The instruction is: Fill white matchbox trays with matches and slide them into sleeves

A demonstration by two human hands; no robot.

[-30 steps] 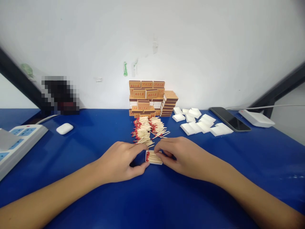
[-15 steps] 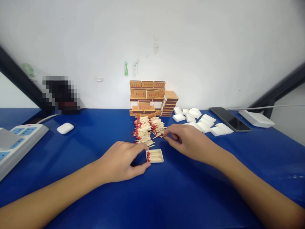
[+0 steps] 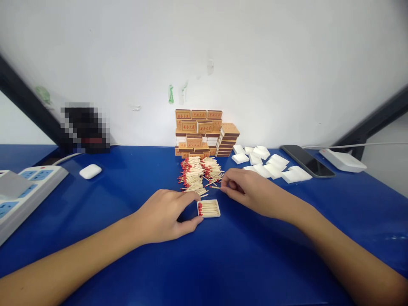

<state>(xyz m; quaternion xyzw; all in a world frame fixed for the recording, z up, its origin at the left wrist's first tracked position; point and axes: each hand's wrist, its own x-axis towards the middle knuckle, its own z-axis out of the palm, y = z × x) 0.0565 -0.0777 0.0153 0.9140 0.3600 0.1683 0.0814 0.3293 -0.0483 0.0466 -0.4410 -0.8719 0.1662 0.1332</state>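
One match (image 3: 215,187) pinched in the right hand (image 3: 244,186); tray part filled.
The left hand (image 3: 165,214) grips the white tray's (image 3: 218,208) left end between thumb and finger, just in front of the loose matches (image 3: 193,178). Red-headed matches (image 3: 208,208) already line it, seemingly with room left; many lie outside, before the stacked matchboxes (image 3: 198,126), with white pieces (image 3: 276,161) to the right.

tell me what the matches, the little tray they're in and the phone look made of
Matches: most likely wood, since the sticks are pale and matt; the heads have a red coating. Tray: probably thin card, matt white with slim walls, though plastic can't be ruled out. Phone: its smooth, dark, flat face suggests glass; the edge material is unclear.
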